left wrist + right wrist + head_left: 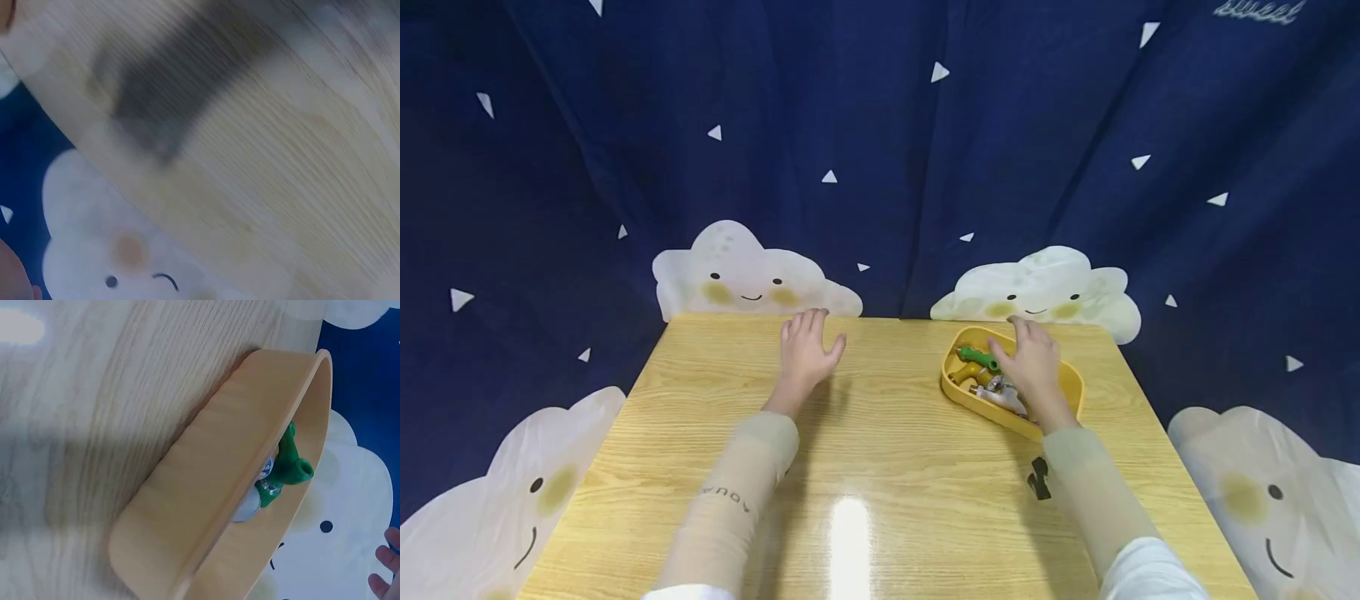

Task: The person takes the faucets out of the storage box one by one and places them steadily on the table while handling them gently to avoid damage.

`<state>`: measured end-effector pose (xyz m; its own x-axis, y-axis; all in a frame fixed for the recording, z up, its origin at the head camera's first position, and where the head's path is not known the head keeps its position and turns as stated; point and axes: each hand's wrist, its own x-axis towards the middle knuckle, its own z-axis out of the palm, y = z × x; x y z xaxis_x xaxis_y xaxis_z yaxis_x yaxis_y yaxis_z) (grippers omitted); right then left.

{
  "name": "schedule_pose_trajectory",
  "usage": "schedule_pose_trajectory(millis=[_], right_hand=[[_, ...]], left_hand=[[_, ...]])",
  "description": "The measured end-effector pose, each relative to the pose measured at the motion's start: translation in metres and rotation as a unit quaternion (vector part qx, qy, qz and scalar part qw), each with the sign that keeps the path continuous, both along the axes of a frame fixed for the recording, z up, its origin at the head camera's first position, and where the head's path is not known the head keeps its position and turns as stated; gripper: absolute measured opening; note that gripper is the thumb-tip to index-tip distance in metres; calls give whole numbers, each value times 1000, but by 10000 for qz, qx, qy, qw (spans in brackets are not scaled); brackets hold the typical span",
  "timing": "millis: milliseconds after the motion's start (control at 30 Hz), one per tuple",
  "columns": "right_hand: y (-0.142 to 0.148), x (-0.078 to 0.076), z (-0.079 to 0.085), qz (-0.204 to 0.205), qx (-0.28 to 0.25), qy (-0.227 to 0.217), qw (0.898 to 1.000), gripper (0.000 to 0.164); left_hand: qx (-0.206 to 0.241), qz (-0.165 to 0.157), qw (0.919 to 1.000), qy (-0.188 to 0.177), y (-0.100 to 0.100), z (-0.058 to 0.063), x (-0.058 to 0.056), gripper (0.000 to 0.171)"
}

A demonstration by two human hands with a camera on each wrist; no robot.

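In the head view the right hand [1033, 362] hangs over the yellow tray [1071, 385] at the table's [880, 433] far right, thumb wide of the fingers, gripping nothing visible — contact I cannot tell. The left hand [807, 350], thumb likewise apart, is over the wood. The left wrist view shows mainly tabletop and shadow. In the right wrist view, the tray looks stiff and light, best taken by its rim; the green piece [292, 464] inside seems hard, smooth — pinch its body.

Tray [1070, 382] at right rear of surface [880, 433], curtain [880, 125] behind.
Small parts [977, 358] in tray, toward its left side; right hand [1032, 362] above tray; left hand [805, 356] over surface, left of tray.
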<state>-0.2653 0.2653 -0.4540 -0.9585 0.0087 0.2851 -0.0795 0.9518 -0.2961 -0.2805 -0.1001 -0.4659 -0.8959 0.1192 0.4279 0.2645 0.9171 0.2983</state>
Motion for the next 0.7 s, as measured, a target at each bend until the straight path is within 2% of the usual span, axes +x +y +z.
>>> schedule_pose_trajectory(millis=[100,233,533,700], right_hand=[[8,8,-1,-121,-153,98,9998,58],[20,19,-4,-292,-281,264,9988,52],[46,40,-19,-877,-606,680,9920,45],[61,51,-27,-1224,-817,649,9870,44]], left_hand=[[370,-186,9988,247,14,-5,2,50],[819,-366,9954,343,33,-13,6,43],[976,-487,9940,-62,69,-34,15,39],[931,-540,9936,-348,88,-41,14,39]])
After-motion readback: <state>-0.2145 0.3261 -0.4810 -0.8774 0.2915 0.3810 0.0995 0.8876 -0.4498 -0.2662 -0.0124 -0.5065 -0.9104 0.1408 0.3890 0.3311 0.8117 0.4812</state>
